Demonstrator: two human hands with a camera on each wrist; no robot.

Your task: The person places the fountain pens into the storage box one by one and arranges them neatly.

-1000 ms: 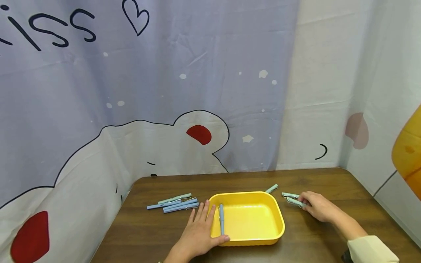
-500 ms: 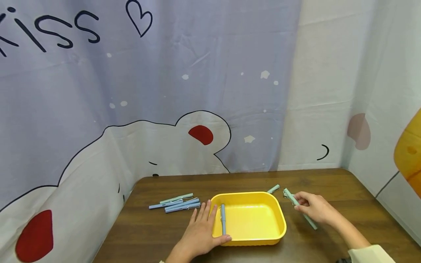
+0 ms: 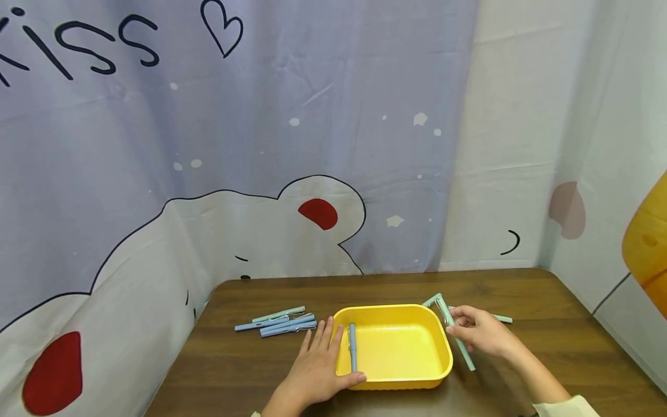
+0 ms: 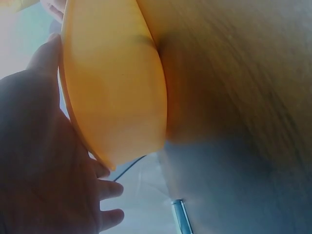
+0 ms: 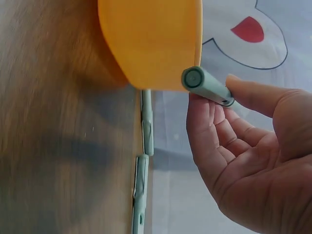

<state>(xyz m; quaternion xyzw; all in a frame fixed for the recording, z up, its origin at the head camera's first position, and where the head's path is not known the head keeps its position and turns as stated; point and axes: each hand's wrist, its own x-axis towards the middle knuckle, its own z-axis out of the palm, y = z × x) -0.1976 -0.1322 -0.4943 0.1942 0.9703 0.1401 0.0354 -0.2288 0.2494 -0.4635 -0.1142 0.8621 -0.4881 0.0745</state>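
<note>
My right hand pinches a light green pen between thumb and fingers. The pen slants beside the right wall of a yellow tray, raised off the table. In the right wrist view, one end of this pen faces the camera, close to the tray's rim. My left hand rests on the tray's left edge with fingers spread and straight, its thumb over the front rim. Inside the tray a blue pen lies along the left side. The left wrist view shows fingers against the tray's outer wall.
Left of the tray lie several blue pens and a green pen. Another green pen lies behind the tray's right corner, partly hidden. A further green pen lies behind my right hand. A printed curtain hangs behind the wooden table.
My right hand has picked up a green pen from the pair on the right, turned it and brought it left towards the tray. My left hand stays on the tray.
</note>
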